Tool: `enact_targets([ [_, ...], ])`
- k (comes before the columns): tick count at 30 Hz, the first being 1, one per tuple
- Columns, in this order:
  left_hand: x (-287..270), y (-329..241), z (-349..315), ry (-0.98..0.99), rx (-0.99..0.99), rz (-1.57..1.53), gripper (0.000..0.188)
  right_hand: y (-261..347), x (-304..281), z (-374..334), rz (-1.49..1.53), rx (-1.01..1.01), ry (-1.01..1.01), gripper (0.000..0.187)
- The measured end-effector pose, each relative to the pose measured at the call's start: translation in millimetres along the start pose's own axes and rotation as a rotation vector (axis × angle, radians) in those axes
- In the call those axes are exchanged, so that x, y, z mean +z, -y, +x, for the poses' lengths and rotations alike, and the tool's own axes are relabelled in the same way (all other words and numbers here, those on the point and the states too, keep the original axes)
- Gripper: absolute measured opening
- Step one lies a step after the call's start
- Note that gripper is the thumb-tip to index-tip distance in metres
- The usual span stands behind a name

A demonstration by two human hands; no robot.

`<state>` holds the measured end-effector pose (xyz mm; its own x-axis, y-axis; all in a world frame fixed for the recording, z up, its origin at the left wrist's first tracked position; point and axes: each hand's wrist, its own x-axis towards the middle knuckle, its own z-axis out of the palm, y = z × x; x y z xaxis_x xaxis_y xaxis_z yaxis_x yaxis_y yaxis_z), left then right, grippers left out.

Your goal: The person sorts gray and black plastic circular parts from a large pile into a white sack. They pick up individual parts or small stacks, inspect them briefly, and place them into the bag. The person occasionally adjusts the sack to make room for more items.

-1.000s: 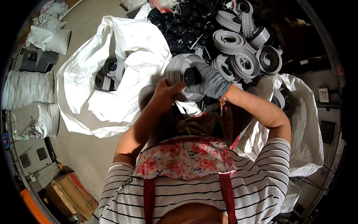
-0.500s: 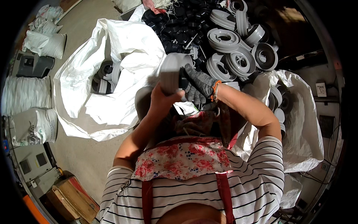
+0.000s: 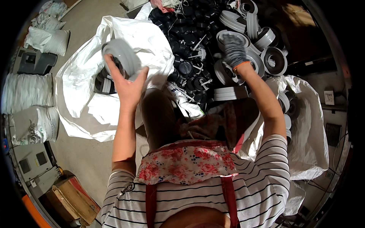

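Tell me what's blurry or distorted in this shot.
Head view: the grey ring in the left hand is motion-smeared, and the gloved right hand is slightly soft; fisheye bends edges near the black rim; warm light, with the top right corner in deep shadow.

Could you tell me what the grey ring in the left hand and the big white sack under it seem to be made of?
The grey ring, gripped by the left hand, looks like moulded plastic: even matt grey, smooth, with no metallic shine, though motion blur leaves that open. The big white sack looks like woven plastic fabric: thin, softly creased and faintly glossy. The weave itself is too fine to see.
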<state>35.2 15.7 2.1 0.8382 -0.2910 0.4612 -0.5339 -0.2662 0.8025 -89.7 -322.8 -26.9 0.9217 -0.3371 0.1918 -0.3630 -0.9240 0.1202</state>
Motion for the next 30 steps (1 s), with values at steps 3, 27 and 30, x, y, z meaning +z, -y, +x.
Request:
enact_targets([
  [3,9,15,-7,0.257,-0.118,-0.209,0.067,-65,59,1,-0.246,0.066,0.124,0.070],
  [27,28,6,-50,0.204,-0.659,-0.741,0.044,121,43,12,0.555,0.120,0.394,0.074],
  [30,42,-5,-52,0.284,-0.673,-0.701,0.040,90,17,-9,0.806,0.063,0.025,0.052],
])
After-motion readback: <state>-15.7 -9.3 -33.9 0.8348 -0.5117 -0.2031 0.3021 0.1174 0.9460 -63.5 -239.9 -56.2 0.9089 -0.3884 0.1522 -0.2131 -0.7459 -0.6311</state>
